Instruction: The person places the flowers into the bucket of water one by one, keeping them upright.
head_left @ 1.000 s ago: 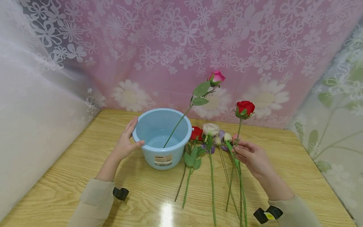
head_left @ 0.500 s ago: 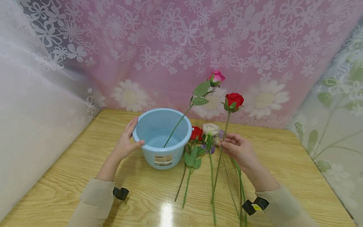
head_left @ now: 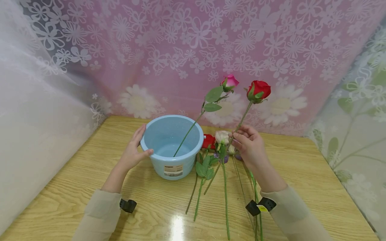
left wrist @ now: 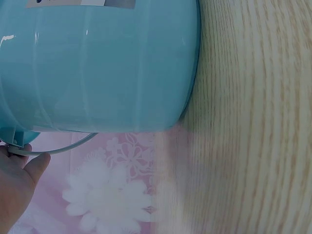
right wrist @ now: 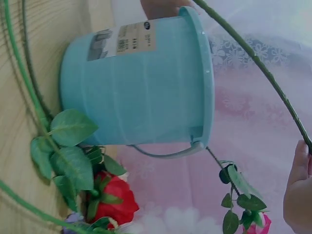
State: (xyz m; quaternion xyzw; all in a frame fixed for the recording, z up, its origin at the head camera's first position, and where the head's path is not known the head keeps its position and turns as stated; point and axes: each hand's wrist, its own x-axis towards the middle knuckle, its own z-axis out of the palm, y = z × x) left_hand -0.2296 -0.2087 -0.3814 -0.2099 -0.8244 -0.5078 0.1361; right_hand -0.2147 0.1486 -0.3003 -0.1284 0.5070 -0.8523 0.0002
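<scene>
My left hand (head_left: 131, 151) grips the rim of a light blue plastic bucket (head_left: 156, 165) from its left side, thumb at the front. In the left wrist view its fingers meet the rim beside the bucket's handle (left wrist: 68, 146). To the right of the bucket, my right hand (head_left: 252, 144) pinches a red rose (head_left: 259, 90) by its stem. That rose leans, bloom up to the right and stem end down to the left; the right wrist view shows its bare stem (right wrist: 258, 63) in front of the bucket's mouth. A pink rose (head_left: 230, 81) stands slanted in the bucket.
Several artificial flowers lie on the wooden table (head_left: 150, 214) right of the bucket, among them another red rose (head_left: 208, 141) and a white rose (head_left: 222, 137). Their stems point toward me. A pink floral curtain (head_left: 181, 50) hangs behind the table.
My right hand has moved left and upward with the red rose, tilting its bloom to the right and swinging the stem end toward the bucket. The left hand and bucket have stayed put.
</scene>
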